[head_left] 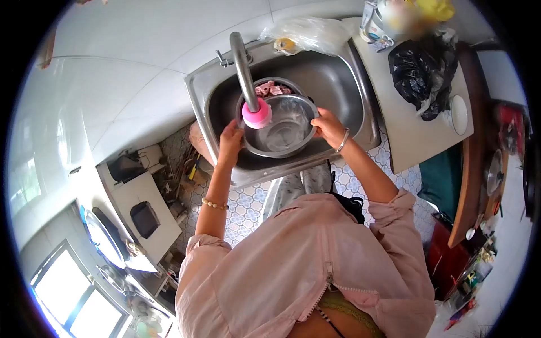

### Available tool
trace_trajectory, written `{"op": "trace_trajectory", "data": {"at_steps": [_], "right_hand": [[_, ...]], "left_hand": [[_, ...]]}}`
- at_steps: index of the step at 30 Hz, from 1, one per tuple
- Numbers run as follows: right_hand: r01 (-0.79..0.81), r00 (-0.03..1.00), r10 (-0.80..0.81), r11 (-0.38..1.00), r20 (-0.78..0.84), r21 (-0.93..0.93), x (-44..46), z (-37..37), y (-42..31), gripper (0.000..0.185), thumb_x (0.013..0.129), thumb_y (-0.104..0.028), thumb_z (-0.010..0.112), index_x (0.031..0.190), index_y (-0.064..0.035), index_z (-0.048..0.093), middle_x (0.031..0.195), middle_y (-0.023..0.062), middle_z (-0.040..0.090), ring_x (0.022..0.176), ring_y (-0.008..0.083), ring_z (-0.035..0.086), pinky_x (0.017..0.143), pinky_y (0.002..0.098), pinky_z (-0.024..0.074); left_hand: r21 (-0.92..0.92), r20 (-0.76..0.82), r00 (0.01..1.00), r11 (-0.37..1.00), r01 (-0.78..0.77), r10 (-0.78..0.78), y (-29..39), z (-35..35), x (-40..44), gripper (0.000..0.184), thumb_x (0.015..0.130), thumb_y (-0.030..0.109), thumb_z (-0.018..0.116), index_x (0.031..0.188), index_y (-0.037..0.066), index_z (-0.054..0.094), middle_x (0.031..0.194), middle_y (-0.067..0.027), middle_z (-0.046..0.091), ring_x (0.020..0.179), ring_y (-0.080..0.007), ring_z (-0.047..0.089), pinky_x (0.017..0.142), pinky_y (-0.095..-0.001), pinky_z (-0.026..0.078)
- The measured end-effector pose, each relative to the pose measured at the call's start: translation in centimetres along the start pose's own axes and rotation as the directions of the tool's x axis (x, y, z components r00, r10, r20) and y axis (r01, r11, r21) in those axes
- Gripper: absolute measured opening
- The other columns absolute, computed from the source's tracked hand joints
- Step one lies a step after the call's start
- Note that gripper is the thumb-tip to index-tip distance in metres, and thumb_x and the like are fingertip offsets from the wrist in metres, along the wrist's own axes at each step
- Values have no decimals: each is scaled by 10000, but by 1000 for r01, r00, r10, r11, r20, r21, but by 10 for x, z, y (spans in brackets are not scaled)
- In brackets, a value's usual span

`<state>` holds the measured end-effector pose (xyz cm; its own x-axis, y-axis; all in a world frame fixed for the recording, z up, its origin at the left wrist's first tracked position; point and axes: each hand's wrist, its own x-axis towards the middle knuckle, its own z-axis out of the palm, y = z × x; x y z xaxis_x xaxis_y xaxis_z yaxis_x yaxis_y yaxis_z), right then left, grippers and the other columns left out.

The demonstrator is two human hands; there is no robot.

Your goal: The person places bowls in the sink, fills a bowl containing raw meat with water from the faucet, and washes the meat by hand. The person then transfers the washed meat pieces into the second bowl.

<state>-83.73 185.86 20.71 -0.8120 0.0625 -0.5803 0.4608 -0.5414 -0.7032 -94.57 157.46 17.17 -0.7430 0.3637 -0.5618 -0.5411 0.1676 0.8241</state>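
Note:
A round metal bowl is held over the front of the sink, below the faucet's pink nozzle. My left hand is closed on its left rim. On its right rim my right hand is closed, thumb on top. The bowl looks wet inside, perhaps with some water in it. Behind and partly under it, a second metal bowl stands in the sink, holding pieces of pink meat. The held bowl hides the front of that second bowl.
The curved faucet arches over the sink. Clear plastic bags lie behind the basin. On the right counter are a black plastic bag and a white bowl. A low white unit stands at left.

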Motion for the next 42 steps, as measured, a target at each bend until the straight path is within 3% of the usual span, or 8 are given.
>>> {"op": "trace_trajectory", "data": {"at_steps": [9, 14, 20, 30, 32, 33, 38, 42], "right_hand": [[108, 993, -119, 745, 28, -658, -5, 24, -78, 236, 846, -260, 510, 857, -32, 566, 586, 6, 534, 432, 75, 493, 403, 223, 387], [114, 992, -114, 667, 50, -737, 10, 45, -89, 260, 887, -266, 461, 798, -39, 551, 591, -9, 529, 421, 74, 457, 417, 207, 365], [313, 949, -275, 783, 152, -538, 8, 25, -86, 342, 892, -196, 495, 1158, 19, 505, 657, -13, 504, 476, 52, 445, 445, 192, 382], [208, 927, -370, 639, -59, -741, -52, -10, -90, 419, 867, -309, 540, 1138, 9, 523, 777, -8, 558, 652, 68, 503, 570, 213, 411], [228, 866, -494, 528, -78, -818, -64, -24, -76, 445, 848, -333, 548, 1133, 7, 515, 859, 30, 571, 781, 120, 544, 660, 222, 437], [60, 966, -226, 665, -124, -745, -77, -13, -94, 446, 817, -271, 553, 1163, 1, 480, 949, 70, 562, 855, 156, 551, 690, 234, 455], [-129, 952, -8, 897, -307, -424, -117, -41, -84, 503, 701, -85, 511, 1193, -26, 426, 843, 40, 539, 680, 102, 525, 568, 223, 458], [-18, 946, -103, 930, -308, -366, -155, -88, -58, 522, 664, 0, 489, 1182, -24, 434, 873, 37, 525, 664, 101, 510, 547, 228, 449]], "left_hand": [[-145, 157, 933, 926, 348, -325, -11, 69, -21, 152, 792, 56, 462, 902, 68, 565, 729, -9, 540, 564, -99, 532, 415, -222, 445], [-463, 291, 839, 699, 545, -461, -48, 77, -18, 65, 804, 121, 506, 758, 148, 543, 585, 46, 462, 509, -63, 436, 404, -213, 349], [-543, 387, 823, 619, 568, -416, -35, 96, -30, 106, 848, 198, 499, 830, 139, 585, 623, 29, 520, 473, -70, 437, 372, -208, 358], [-480, 206, 965, 842, 246, -164, -21, 129, -30, 281, 801, 31, 435, 1062, 8, 535, 832, -39, 586, 654, -109, 539, 484, -213, 426], [-294, 176, 976, 953, -73, 129, -25, 129, -28, 355, 789, 6, 424, 1134, -6, 506, 863, -44, 582, 731, -107, 546, 541, -201, 440], [-189, 211, 960, 971, -147, 186, -20, 130, -29, 394, 812, 28, 434, 1204, 3, 459, 873, -25, 566, 727, -73, 520, 566, -178, 427], [17, 349, 937, 999, -35, 27, -5, 125, -27, 417, 892, 147, 451, 1286, 34, 374, 882, -12, 558, 745, -57, 509, 601, -179, 426], [457, 173, 859, 733, -503, 482, 9, 82, 8, 460, 830, 215, 576, 1234, 54, 426, 991, -143, 570, 892, -243, 560, 801, -344, 458]]}}
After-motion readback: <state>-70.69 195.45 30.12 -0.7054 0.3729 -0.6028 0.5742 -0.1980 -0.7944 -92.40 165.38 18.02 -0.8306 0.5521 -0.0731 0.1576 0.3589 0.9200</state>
